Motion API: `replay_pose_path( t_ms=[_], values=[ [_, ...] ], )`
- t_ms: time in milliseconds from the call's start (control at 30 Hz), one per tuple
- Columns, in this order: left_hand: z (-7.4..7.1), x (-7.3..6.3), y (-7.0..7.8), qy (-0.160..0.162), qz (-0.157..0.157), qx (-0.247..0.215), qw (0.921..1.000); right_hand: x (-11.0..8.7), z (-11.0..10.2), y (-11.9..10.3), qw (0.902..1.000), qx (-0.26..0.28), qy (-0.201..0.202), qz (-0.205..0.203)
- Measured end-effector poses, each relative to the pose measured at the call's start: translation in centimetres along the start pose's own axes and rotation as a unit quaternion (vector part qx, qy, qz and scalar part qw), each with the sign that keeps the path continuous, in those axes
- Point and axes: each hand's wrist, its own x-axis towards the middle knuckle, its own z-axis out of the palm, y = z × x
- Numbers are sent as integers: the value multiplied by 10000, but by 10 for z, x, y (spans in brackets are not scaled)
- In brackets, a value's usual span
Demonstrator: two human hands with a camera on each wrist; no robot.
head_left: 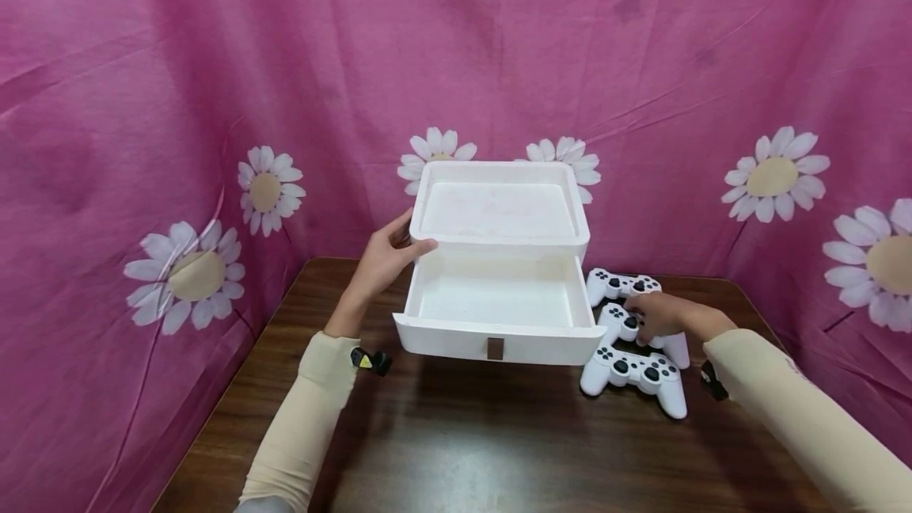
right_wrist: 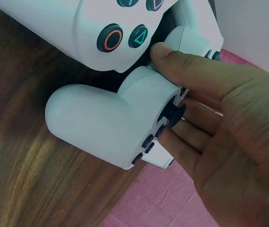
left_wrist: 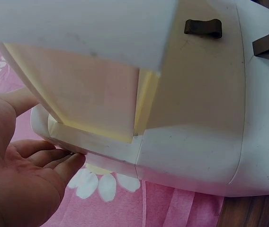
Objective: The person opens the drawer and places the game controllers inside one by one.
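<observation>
A white drawer unit (head_left: 584,241) with a recessed top stands mid-table, its upper drawer (head_left: 442,341) pulled out and bare inside. My left hand (head_left: 385,261) grips the unit's left upper corner, thumb over the front edge and bent fingers against the side. At the right, three white game controllers lie one behind another. My right hand (head_left: 668,317) pinches the middle controller (right_wrist: 92,118) between thumb and fingers around its centre; the hand covers part of it. The front controller (head_left: 667,394) lies close before it, and the back controller (head_left: 598,288) just behind.
In the left wrist view, lower drawer fronts carry brown pull tabs (left_wrist: 203,28). The dark wooden table (head_left: 470,450) extends in front of the unit. A pink curtain (head_left: 342,62) with white daisies hangs behind and along both sides.
</observation>
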Motion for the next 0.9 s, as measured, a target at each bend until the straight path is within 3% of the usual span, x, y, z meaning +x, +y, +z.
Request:
replay_pose_path(
  t_ms=[267, 567, 900],
  values=[
    [0, 0, 0, 42, -70, 121, 9999, 2, 4, 3, 9992, -319, 225, 19],
    [1, 1, -2, 39, -64, 150, 9999, 0, 6, 7, 9970, -558, 496, -222],
    [0, 1, -2, 19, -83, 66, 9999, -6, -8, 11, 9958, -692, 601, -51]
  ],
)
